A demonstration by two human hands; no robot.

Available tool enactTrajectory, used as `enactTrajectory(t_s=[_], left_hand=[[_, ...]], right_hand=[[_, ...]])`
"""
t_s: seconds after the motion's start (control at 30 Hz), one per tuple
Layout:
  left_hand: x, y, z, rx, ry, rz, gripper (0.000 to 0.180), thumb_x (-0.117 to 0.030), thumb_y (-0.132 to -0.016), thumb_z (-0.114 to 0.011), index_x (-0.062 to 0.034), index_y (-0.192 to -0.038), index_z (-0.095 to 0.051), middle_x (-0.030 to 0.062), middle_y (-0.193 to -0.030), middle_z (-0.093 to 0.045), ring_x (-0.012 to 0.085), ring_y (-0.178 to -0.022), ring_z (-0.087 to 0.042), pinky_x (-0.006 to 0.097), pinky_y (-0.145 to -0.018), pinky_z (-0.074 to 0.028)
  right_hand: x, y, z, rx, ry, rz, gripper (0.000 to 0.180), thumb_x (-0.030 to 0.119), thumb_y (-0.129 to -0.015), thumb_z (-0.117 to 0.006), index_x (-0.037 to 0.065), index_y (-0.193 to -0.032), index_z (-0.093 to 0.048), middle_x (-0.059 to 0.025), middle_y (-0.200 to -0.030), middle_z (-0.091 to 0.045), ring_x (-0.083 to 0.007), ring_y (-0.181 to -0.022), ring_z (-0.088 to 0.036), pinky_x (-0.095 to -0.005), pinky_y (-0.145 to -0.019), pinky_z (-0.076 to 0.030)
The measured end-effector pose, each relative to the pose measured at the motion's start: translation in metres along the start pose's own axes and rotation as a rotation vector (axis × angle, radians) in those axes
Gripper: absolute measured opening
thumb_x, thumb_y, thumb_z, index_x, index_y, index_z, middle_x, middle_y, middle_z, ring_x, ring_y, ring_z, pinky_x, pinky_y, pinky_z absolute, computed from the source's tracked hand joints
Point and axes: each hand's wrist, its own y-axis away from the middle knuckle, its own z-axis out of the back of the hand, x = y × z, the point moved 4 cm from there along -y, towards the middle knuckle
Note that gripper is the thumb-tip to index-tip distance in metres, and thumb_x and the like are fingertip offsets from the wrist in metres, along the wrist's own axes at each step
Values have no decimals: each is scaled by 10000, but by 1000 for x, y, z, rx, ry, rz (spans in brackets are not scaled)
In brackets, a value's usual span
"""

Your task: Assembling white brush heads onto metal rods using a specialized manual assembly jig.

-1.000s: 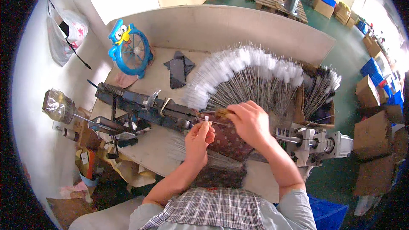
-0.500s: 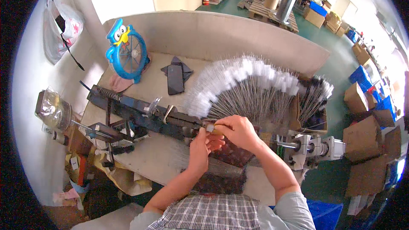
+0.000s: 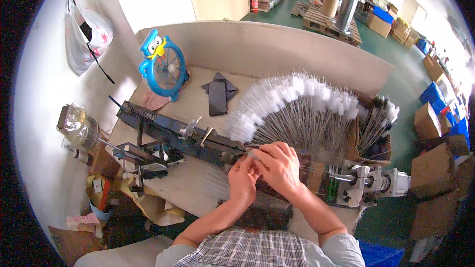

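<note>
My left hand [image 3: 242, 182] and my right hand [image 3: 281, 169] meet at the near end of a long black metal bench fixture [image 3: 180, 131]. The fingers of both are pinched together around something small and pale, mostly hidden by the fingertips; its kind I cannot make out. Just beyond my hands fans out a big bunch of thin wire brushes [image 3: 299, 113], with twisted metal stems and white bristle tips. Below the right wrist and between the forearms lies a dark brown surface, partly covered by my arms.
Right of my hands stands a motor-like unit with a metal shaft [image 3: 363, 180]. A carton of dark-tipped brushes [image 3: 378, 131] sits behind it. A phone [image 3: 217, 98] and a blue cartoon-shaped fan [image 3: 166, 66] are toward the back. A low panel [image 3: 267, 44] borders the table.
The whole view has shifted, so the scene sits a little farther right and lower. My right hand has turned with its back more toward me, and its fingers are closer to the left ones.
</note>
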Motion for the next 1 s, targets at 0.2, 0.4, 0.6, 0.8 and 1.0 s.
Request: enactTrajectory(t_s=[0.2, 0.4, 0.6, 0.8, 1.0], left_hand=[[-3, 3, 0, 1, 20, -75, 112, -114, -865, -555, -35, -946, -559, 56, -917, -600, 149, -823, -593, 288, -739, -500], [-3, 5, -10, 17, 26, -90, 84, -63, -880, -533, -19, -938, -575, 52, -892, -601, 124, -785, -584, 259, -714, -487], [-4, 4, -3, 22, 114, -56, 105, -58, -880, -516, -12, -953, -575, 62, -919, -606, 130, -804, -591, 266, -716, -486], [0, 1, 1, 64, 205, -11, 130, -122, -880, -535, -18, -948, -573, 58, -886, -613, 130, -798, -591, 266, -705, -475], [0, 2, -2, 43, 108, -48, 112, -115, -873, -548, -30, -938, -581, 55, -888, -616, 129, -805, -593, 263, -716, -472]], right_hand=[[-3, 4, 5, 32, -3, 41, 219, 185, -664, -712, 161, -882, -701, 6, -898, -630, -206, -895, -568, -349, -757, -452], [-9, 6, 12, 35, -79, 4, 255, 149, -655, -717, 122, -908, -692, -18, -922, -630, -222, -893, -571, -358, -783, -459], [-3, 5, -2, 108, -69, 26, 276, 155, -691, -679, 139, -967, -667, -26, -960, -616, -245, -926, -561, -375, -783, -452], [3, 1, 12, 93, -60, 19, 252, 136, -683, -705, 99, -931, -682, -43, -940, -629, -243, -895, -576, -351, -789, -472], [-1, 7, 9, 85, -14, -23, 237, 142, -698, -705, 93, -929, -683, -45, -944, -629, -243, -889, -577, -352, -787, -471]])
